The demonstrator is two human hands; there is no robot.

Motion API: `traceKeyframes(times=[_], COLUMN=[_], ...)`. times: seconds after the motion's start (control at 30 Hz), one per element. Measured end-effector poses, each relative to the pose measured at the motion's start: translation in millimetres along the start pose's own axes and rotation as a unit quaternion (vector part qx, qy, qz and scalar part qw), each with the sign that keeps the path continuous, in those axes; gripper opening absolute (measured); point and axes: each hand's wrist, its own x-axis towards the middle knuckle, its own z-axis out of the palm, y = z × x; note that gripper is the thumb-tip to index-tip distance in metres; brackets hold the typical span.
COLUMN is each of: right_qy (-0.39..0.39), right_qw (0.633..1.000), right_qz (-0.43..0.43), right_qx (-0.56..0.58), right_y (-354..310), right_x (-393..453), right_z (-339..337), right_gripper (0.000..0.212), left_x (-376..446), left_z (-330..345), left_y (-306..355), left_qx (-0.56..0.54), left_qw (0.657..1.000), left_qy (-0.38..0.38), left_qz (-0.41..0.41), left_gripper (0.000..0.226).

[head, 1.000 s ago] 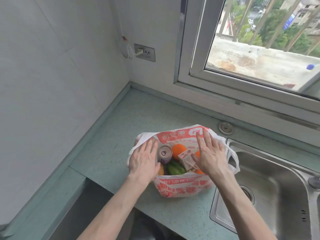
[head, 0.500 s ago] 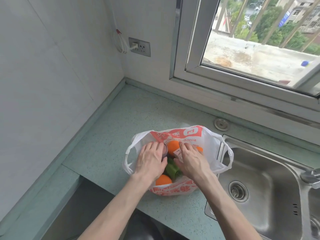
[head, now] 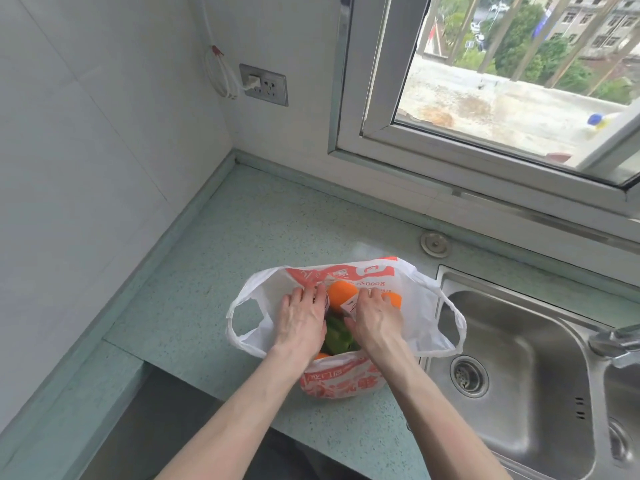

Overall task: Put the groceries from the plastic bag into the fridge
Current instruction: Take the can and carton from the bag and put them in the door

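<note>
A white plastic bag (head: 420, 306) with red print stands open on the green counter, beside the sink. Inside it I see two oranges (head: 343, 292) (head: 394, 300), a green vegetable (head: 337, 337), a small white and red carton (head: 350, 305) and the rim of a drink can (head: 327, 301). My left hand (head: 301, 322) reaches into the bag with its fingers curled over the can, which is mostly hidden. My right hand (head: 377, 322) is also inside, closed around the carton between thumb and fingers. No fridge is in view.
A steel sink (head: 519, 344) with a drain lies right of the bag, and a tap (head: 614, 342) sits at the right edge. The green counter (head: 221, 258) runs to a tiled corner with a wall socket (head: 264, 84). A window stands behind.
Both hands left the bag's rim and went down inside, the left onto the can, the right onto the carton. The bag's mouth has spread wider.
</note>
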Motion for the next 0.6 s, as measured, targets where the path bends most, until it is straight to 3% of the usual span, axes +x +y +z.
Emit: traceKeyframes(times=[0.27,0.47,0.6], right_qy=[0.040,0.040,0.031], right_qw=[0.997,0.993,0.991], right_qz=[0.030,0.048,0.038], right_qx=[0.059,0.102,0.128], right_y=[1,12,23], right_x=[2,-6,-17], right_z=[12,14,17], right_gripper=[0.047,0.043,0.048], left_x=[12,14,11], left_z=[4,0,2], left_y=[4,12,11], left_qx=[0.005,-0.002,-0.021], left_qw=[1.000,0.999,0.999], left_qy=[-0.012,-0.015,-0.010], left_qz=[-0.007,-0.041,-0.046], left_gripper=[0.068,0.046,0.046])
